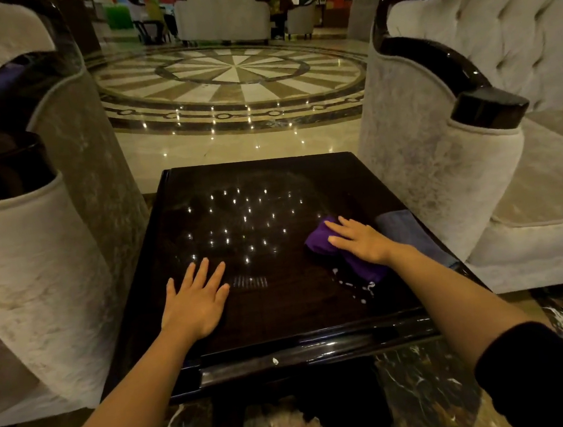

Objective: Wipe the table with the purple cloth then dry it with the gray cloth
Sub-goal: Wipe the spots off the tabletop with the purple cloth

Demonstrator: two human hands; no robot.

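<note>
A dark glossy square table (265, 311) fills the middle of the view. My right hand (361, 240) lies flat, fingers spread, pressing on the crumpled purple cloth (320, 240) at the table's right side. Behind that hand, the gray cloth (401, 225) lies flat along the table's right edge. My left hand (195, 297) rests palm down on the bare tabletop near the front left, holding nothing. A few wet streaks glint near the purple cloth's near end (359, 288).
Upholstered gray armchairs stand close on the left (36, 254) and right (459, 179) of the table. A polished marble floor (233, 80) stretches beyond. Under the table's front edge sits a dark bin (354, 413) with crumpled material inside.
</note>
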